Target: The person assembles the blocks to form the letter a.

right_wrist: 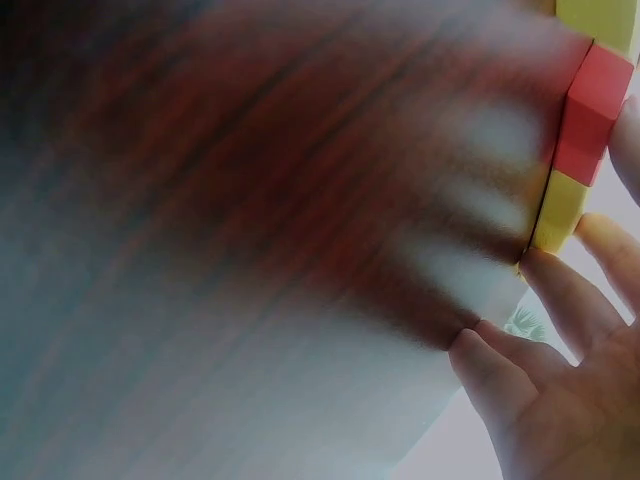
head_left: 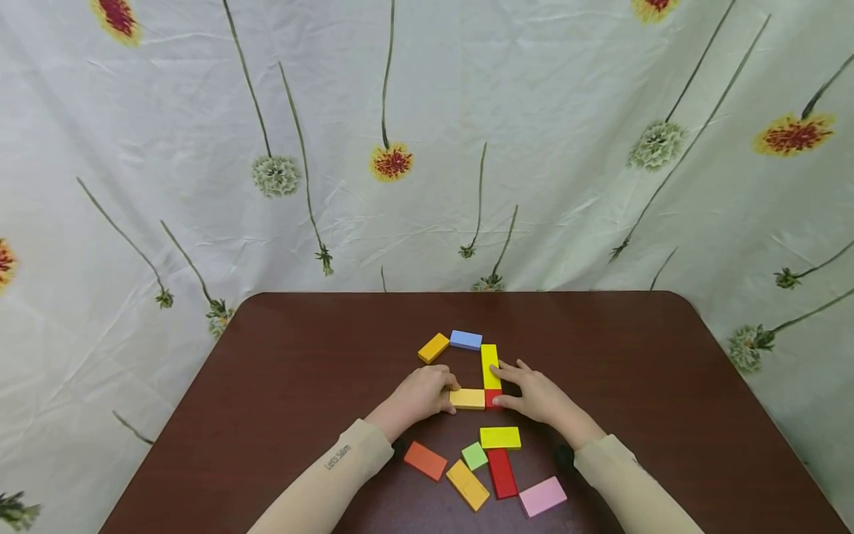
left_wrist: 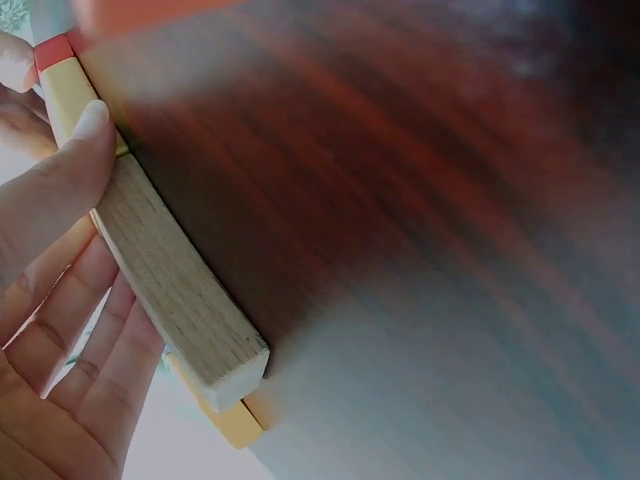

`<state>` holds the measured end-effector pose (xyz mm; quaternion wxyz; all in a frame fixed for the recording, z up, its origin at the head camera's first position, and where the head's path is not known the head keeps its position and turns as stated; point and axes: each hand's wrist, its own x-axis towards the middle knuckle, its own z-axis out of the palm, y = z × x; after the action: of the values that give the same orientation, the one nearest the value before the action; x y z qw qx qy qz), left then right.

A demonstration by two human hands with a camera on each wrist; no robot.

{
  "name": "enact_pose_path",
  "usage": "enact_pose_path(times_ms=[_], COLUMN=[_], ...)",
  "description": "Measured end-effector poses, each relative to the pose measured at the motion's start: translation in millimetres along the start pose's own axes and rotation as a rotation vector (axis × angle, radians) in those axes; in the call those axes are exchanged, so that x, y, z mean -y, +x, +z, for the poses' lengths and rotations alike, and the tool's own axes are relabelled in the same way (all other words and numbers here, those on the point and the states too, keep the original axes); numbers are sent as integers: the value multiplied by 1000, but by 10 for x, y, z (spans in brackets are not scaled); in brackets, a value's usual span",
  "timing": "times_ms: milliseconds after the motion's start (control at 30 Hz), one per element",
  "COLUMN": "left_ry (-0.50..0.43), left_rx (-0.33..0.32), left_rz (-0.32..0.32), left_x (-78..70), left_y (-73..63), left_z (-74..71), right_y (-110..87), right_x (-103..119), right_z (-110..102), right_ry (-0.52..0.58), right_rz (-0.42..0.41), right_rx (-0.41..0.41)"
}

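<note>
My left hand (head_left: 420, 393) pinches the near end of a light yellow block (head_left: 467, 399), thumb on one long side and index finger on the other. A bare wood block (left_wrist: 180, 270) adjoins that end; in the head view my hand hides it. The light yellow block's other end meets a red block (head_left: 491, 397). From there a bright yellow block (head_left: 490, 366) runs away from me. My right hand (head_left: 537, 397) has its fingers spread, the thumb at the red block and the index finger against the bright yellow one. Its other fingertips (right_wrist: 465, 340) rest on the table.
Behind the hands lie a blue block (head_left: 465, 340) and an amber block (head_left: 434, 348). Nearer me are a yellow block (head_left: 500, 437), a green block (head_left: 474, 455), an orange block (head_left: 425, 460), another amber block (head_left: 468, 485), a long red block (head_left: 502, 474) and a pink block (head_left: 543, 496).
</note>
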<state>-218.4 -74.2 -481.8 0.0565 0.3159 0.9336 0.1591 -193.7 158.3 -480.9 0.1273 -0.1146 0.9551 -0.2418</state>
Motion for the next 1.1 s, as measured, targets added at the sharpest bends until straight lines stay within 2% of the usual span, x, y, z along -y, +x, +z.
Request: enact_pose_path(times_ms=[700, 933, 1100], left_ry=[-18, 2, -21], left_rx=[-6, -37, -14], left_rz=[2, 30, 21], left_x=[5, -2, 11], left_y=[5, -21, -39], left_z=[-19, -2, 22], right_y=[33, 28, 19], right_x=[-1, 6, 3], right_z=[-20, -11, 13], right_ry=[-18, -14, -12], right_rz=[4, 3, 15], right_rx=[-18, -19, -7])
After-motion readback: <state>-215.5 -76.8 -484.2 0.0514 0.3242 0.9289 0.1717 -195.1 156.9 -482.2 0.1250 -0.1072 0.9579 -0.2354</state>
